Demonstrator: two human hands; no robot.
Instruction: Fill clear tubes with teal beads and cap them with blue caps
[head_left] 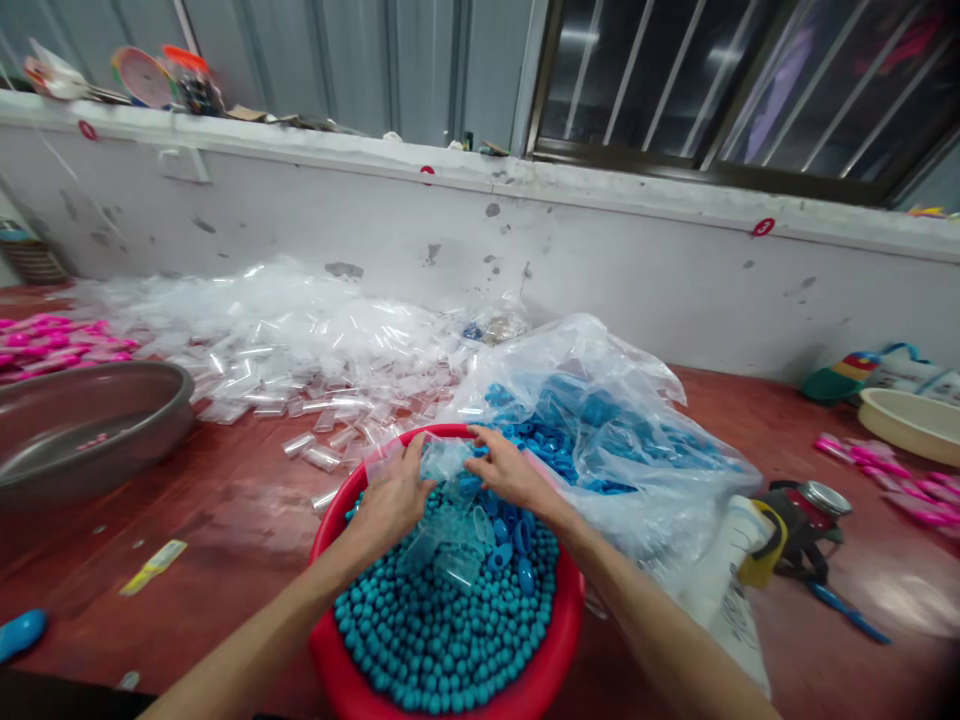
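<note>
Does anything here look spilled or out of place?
Yes. Small clear tubes lie scattered loose on the red table, strayed from the big pile by the wall. A yellow strip lies alone near the red basin.

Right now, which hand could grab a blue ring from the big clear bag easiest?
Probably the right hand: it rests at the clear bag mouth. The left hand sits farther away.
</note>
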